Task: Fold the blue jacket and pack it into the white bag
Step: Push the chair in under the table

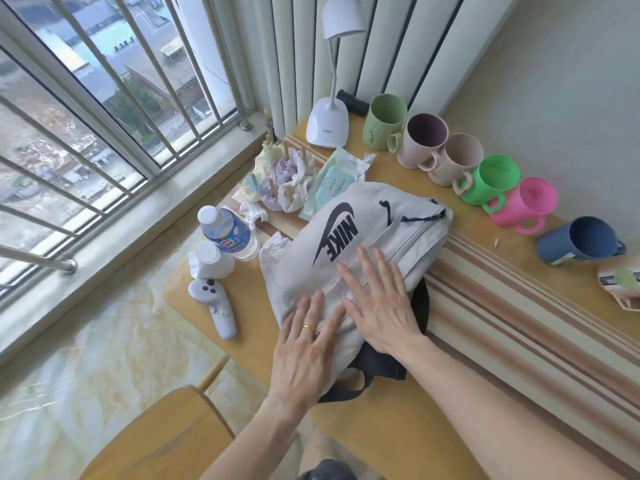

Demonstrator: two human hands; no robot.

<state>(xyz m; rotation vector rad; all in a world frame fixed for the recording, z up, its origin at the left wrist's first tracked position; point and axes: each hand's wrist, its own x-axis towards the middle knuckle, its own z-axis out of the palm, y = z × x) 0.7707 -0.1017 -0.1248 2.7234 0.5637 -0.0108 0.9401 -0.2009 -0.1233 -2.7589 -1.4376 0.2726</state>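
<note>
A white bag (363,216) with a black logo and dark straps lies flat on the wooden table (398,427), its zip closed and its body bulging. My left hand (304,348) rests palm down on the bag's near end, fingers spread, a gold ring on one finger. My right hand (377,303) lies flat on the bag just to the right of it, fingers spread toward the logo. Neither hand grips anything. No blue jacket is visible anywhere.
Left of the bag stand a water bottle (227,233), a white jar (213,259) and a grey controller (214,308). Behind are a cloth-filled rack (287,178), wipes (334,181), a lamp (329,128). Several mugs (490,180) line the right. A chair (162,434) sits near left.
</note>
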